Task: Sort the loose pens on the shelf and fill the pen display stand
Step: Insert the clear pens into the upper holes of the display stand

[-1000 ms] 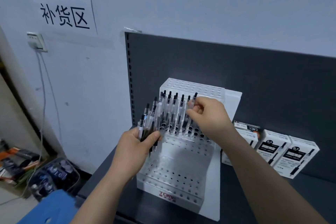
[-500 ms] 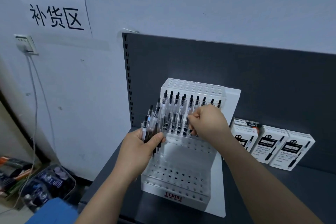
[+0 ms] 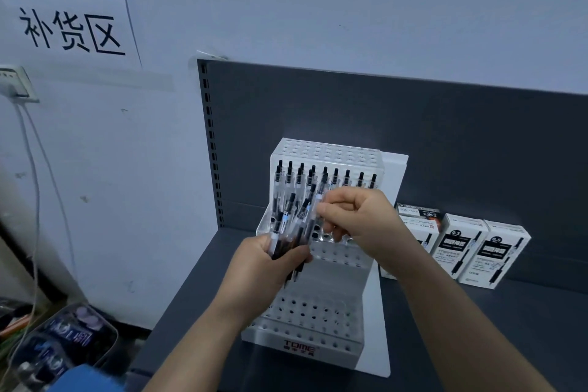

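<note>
Paper sign [image 3: 70,29] on wall, socket [image 3: 16,83] beneath; white boxes [image 3: 455,247] in row.

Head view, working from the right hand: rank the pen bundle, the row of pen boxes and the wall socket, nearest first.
1. Pen bundle, gripped in the left hand; the right hand pinches at it.
2. Pen boxes, on the shelf just to its right.
3. Wall socket, far off to the left.

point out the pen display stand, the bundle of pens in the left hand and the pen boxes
pen display stand [image 3: 337,355]: head view, front lip beside the logo
bundle of pens [image 3: 286,221]: head view, a barrel mid-bundle
pen boxes [image 3: 504,253]: head view, front face of the rightmost box
</note>
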The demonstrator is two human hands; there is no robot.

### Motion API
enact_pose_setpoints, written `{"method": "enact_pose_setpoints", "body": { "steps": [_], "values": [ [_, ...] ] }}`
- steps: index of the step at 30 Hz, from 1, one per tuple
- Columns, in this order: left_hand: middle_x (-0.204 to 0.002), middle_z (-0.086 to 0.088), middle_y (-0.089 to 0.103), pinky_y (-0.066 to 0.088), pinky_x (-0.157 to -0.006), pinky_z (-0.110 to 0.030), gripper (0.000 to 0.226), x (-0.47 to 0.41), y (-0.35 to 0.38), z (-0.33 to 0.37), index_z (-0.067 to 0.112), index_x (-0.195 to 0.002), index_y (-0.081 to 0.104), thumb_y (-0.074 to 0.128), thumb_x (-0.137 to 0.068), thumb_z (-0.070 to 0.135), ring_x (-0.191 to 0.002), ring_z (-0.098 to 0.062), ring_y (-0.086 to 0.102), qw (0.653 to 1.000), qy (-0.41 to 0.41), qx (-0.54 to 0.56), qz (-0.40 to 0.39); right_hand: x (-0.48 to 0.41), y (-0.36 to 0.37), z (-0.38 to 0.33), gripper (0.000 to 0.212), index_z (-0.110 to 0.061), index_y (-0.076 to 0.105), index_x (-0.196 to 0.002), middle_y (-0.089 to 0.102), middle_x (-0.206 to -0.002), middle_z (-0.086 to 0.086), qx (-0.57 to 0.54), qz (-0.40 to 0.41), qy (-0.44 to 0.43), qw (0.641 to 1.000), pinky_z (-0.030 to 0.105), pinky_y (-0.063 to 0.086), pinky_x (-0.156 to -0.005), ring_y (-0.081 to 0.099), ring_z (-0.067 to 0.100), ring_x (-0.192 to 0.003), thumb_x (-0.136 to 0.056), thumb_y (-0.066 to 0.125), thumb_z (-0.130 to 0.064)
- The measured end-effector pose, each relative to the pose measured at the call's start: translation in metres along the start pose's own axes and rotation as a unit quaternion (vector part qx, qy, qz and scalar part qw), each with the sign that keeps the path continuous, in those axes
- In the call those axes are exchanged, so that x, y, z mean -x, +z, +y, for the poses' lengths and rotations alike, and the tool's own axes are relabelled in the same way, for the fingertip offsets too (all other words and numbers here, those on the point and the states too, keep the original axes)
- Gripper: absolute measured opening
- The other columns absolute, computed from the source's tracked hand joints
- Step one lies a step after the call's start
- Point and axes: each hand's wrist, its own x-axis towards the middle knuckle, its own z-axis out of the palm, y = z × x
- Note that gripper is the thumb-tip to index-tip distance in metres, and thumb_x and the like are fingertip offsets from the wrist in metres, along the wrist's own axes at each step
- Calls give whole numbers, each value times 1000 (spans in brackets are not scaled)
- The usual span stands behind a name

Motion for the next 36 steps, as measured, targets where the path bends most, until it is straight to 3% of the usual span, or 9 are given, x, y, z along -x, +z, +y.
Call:
{"method": "enact_pose_setpoints", "body": {
  "steps": [5,8,11,15,20,25,29,33,36],
  "values": [
    [-53,-2,40,27,-43,-23,20,-2,-4,-2,10,-81,72,67,-88,28,-49,-16,33,999,14,6,46,0,-21,-7,5,-5,66,-87,71,-72,12,-74,116,-9,990,28,60,-64,67,20,-64,-88,65,0],
    [-50,3,39,27,-43,-24,17,-5,-7,-3,14,-81,72,65,-90,26,-45,-13,32,998,14,8,60,-5,-28,-3,8,-10,66,-86,72,-70,7,-28,197,-56,979,36,61,-70,71,23,-69,-88,67,-2],
    [-46,5,39,29,-41,-21,27,-7,-5,-5,-2,-78,65,68,-87,24,-41,-11,33,997,12,3,72,-12,-23,5,6,-12,69,-84,71,-69,4,60,220,-71,971,38,61,-73,72,20,-70,-87,67,-7],
    [-68,9,70,44,-50,-11,20,-8,-5,-1,3,-80,66,77,-79,21,-54,1,62,994,14,35,107,-21,-13,11,14,-15,68,-74,68,-65,0,183,196,-61,961,38,60,-70,68,19,-65,-87,65,-11],
    [-61,6,67,45,-50,-10,17,-7,-4,4,13,-82,68,81,-74,20,-54,2,62,992,17,32,124,-30,-4,18,32,4,62,-70,70,-75,17,289,137,-13,947,44,58,-61,63,28,-57,-89,57,-22],
    [-59,6,61,40,-45,-11,19,-7,-1,4,9,-86,68,80,-75,18,-41,3,50,993,7,48,112,-28,-9,22,34,7,56,-68,69,-70,19,259,130,7,957,48,58,-60,66,33,-61,-86,59,-21],
    [-53,11,59,38,-42,-10,16,-5,5,6,9,-85,68,79,-76,16,-39,4,48,994,7,60,86,-14,-13,21,24,-8,66,-69,62,-55,1,193,134,-8,972,35,57,-60,58,18,-53,-86,66,-25],
    [-57,7,63,39,-44,-12,16,-5,15,8,11,-84,69,80,-75,18,-43,0,51,998,19,39,45,3,-8,11,17,-9,70,-78,57,-61,12,46,38,-19,998,24,44,-48,49,16,-52,-87,70,-23],
    [-51,10,58,36,-42,-13,12,-4,20,9,13,-85,71,77,-79,21,-41,-1,46,999,19,21,26,7,-12,8,16,-3,70,-75,65,-61,12,20,37,-14,999,25,51,-52,56,19,-53,-87,70,-14]
  ]
}}
